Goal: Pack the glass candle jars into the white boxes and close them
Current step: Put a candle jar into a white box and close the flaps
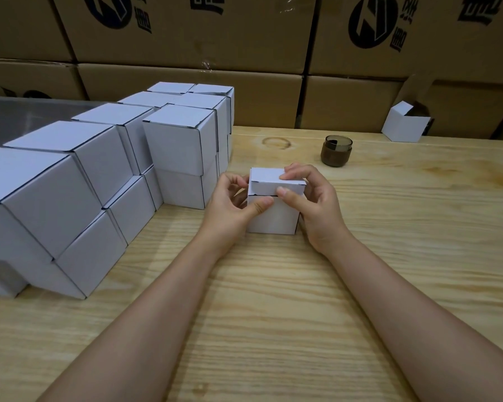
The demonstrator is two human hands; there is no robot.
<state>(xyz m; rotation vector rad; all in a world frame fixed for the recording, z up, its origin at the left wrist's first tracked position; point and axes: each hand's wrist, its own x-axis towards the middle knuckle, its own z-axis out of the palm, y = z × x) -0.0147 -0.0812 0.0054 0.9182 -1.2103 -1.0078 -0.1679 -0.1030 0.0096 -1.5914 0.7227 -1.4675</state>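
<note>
— White cardboard on the wooden table: who holds the small box?
— Both hands. The left hand grips its left side, thumb on the front; the right hand pinches the folded-down lid.
— And the candle jar?
— One brown glass jar stands apart behind it, near an open box. Closed boxes are stacked at left.

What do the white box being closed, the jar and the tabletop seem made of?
The box looks like matte white cardboard: dark raw edges at folds. The jar seems glossy brown-tinted glass, see-through near its rim. The tabletop appears pale wood, finish unclear: grain lines and a knot.
</note>
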